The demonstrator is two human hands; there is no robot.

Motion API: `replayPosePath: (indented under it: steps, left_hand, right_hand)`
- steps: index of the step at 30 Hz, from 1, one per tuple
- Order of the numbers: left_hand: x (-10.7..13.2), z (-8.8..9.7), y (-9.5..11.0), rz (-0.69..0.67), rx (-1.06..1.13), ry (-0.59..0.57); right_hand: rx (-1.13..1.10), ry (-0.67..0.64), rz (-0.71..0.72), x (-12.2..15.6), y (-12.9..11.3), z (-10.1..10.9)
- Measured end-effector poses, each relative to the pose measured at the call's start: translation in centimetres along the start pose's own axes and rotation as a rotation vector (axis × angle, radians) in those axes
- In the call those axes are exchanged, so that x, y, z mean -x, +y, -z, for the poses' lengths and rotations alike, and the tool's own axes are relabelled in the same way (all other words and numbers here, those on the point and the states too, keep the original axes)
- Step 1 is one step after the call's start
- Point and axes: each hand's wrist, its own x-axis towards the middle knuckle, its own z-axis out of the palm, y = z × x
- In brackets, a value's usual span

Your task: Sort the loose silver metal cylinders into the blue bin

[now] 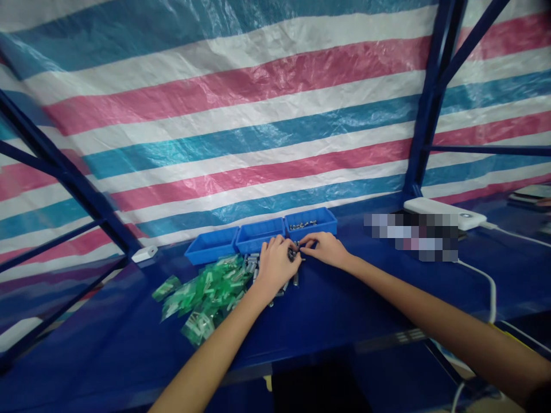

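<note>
Both my hands meet over a small heap of grey metal parts [287, 282] on the blue bench. My left hand [275, 263] is curled, its fingertips pinching a small dark metal piece [293, 253]. My right hand [323, 248] reaches in from the right and pinches the same spot with fingers pressed together. Just behind the hands stand three shallow blue trays [258, 235] in a row; the rightmost blue tray [316, 219] holds a few metal parts. A pile of small green plastic bags [202, 295] lies left of my left forearm.
A striped pink, white and blue tarp hangs behind the bench. Dark blue frame posts [426, 115] rise at right and slant at left. A white power bank [443, 211] with a white cable [491, 287] sits at right. A small white block [144, 253] lies at left.
</note>
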Motion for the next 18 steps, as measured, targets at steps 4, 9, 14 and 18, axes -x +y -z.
replayPosePath:
  steps: [4, 9, 14, 18]
  left_hand:
    - [0.0, 0.1, 0.0, 0.019, -0.032, 0.112]
    - [0.1, -0.5, -0.3, 0.068, -0.077, 0.133]
    - [0.1, -1.2, -0.9, 0.104, -0.095, 0.054]
    - [0.0, -1.2, -0.9, 0.124, -0.085, 0.033]
  right_hand:
    - [0.03, 0.135, -0.015, 0.0, -0.3, 0.1]
    - [0.07, 0.127, -0.067, 0.0, 0.0, 0.1]
    - [0.089, 0.109, -0.058, -0.2, 0.7, 0.0]
    - [0.074, 0.114, -0.05, -0.4, 0.9, -0.1]
